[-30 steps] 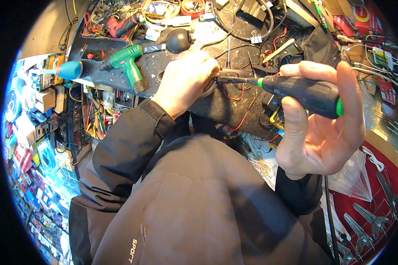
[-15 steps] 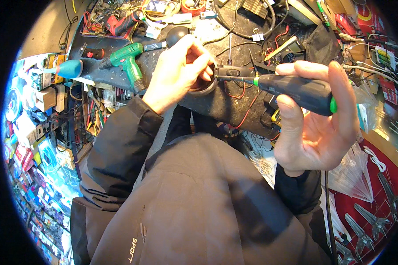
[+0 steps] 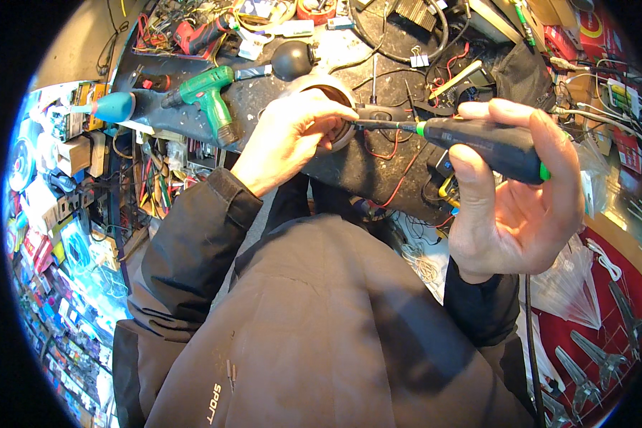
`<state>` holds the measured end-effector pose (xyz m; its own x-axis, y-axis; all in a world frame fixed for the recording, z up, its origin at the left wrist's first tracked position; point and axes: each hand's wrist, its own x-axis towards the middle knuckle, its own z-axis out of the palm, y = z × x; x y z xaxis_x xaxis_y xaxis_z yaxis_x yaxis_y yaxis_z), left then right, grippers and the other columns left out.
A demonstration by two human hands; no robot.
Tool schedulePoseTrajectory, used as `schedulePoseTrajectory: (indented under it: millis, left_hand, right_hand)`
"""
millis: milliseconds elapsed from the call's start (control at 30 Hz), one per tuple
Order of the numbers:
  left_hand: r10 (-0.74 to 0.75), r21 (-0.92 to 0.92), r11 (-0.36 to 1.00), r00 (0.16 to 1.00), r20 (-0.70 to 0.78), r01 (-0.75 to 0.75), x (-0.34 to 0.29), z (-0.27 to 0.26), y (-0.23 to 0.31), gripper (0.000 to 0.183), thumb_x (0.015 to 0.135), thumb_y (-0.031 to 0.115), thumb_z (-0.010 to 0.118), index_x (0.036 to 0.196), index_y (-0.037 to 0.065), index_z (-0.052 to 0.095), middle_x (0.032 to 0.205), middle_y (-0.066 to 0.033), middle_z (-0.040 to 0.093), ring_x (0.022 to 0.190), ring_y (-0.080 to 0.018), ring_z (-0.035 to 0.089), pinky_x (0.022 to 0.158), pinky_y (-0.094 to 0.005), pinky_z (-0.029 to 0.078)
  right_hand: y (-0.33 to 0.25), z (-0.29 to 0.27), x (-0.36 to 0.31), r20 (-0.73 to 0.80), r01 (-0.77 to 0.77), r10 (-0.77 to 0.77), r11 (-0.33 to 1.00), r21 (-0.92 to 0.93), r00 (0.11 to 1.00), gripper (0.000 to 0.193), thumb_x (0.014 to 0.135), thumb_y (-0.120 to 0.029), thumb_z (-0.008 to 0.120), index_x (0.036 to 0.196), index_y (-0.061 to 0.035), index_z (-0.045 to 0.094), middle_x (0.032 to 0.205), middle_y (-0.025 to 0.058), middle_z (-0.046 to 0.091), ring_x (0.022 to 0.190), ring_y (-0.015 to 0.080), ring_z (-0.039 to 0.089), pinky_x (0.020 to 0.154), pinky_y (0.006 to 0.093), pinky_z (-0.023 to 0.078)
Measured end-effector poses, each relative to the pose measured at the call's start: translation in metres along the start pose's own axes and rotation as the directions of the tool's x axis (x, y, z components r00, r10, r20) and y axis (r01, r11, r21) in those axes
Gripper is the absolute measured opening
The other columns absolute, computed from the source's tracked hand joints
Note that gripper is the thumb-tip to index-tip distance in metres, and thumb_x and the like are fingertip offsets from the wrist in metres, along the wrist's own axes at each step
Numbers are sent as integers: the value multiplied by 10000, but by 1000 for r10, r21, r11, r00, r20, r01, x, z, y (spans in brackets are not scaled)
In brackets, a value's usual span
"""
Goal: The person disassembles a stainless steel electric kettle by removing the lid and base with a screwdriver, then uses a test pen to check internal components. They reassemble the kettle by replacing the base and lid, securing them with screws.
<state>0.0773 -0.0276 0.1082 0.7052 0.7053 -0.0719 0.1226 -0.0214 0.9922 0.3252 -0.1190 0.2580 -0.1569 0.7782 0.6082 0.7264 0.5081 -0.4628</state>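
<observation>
My right hand (image 3: 524,185) is closed round the thick black-and-green handle of a screwdriver (image 3: 481,146), with the shaft pointing left. The screwdriver's tip meets the place where a dark handle (image 3: 381,114) joins a round, open-topped pot (image 3: 346,89). My left hand (image 3: 289,135) grips the near left side of this pot, its fingers curled over the rim and partly inside. The thumb and forefinger lie close to the screwdriver tip. A screw cannot be made out there, and my left fingers hide much of the pot's inside.
A green cordless drill (image 3: 208,100) lies left on the dark workbench (image 3: 264,96), near a black round-headed object (image 3: 292,60) and a teal bulb-shaped thing (image 3: 114,107). Cables, a binder clip (image 3: 419,57) and a red-and-black tool (image 3: 198,37) crowd the back. Wires hang over the front edge.
My left hand has shifted down, uncovering more of the pot's rim and the black round-headed object. Its forefinger now reaches toward the screwdriver tip. My right hand and the screwdriver have moved slightly right.
</observation>
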Motion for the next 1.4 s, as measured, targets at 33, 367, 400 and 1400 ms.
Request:
schedulePoseTrajectory:
  millis: [33,367,400,1400]
  left_hand:
    - [-1,-1,1000,1000,-1,1,0,0,0,408,1072,-146,636,1366,70,819,1076,-29,710,943,-123,708,859,-284,635]
    - [-75,-138,988,995,-59,66,-1,7,0,380,1013,-181,625,1254,25,834,1036,-62,716,937,-150,730,834,-326,676]
    - [-39,-88,996,997,-73,32,-1,7,-1,380,1012,-182,625,1250,24,836,1034,-62,716,934,-148,731,830,-327,675]
    - [186,0,981,948,257,-192,35,-34,156,500,919,148,1013,1327,-24,781,1101,-10,781,949,-63,666,841,-233,541]
  right_hand:
    - [-1,0,0,-12,24,-25,999,-21,1000,694,906,10,959,1505,46,609,1244,260,751,999,328,809,862,449,728]
    - [-15,11,1,-67,69,-70,997,-18,995,563,1039,-252,885,1467,50,677,1225,225,702,941,318,766,848,455,727]
    - [-17,11,0,-70,26,-24,999,21,997,594,1037,-238,886,1504,54,663,1216,233,718,945,324,773,848,450,722]
    - [9,9,1,-133,55,-48,997,47,990,507,1166,-392,694,1446,28,740,1357,250,762,1340,432,712,1236,614,511]
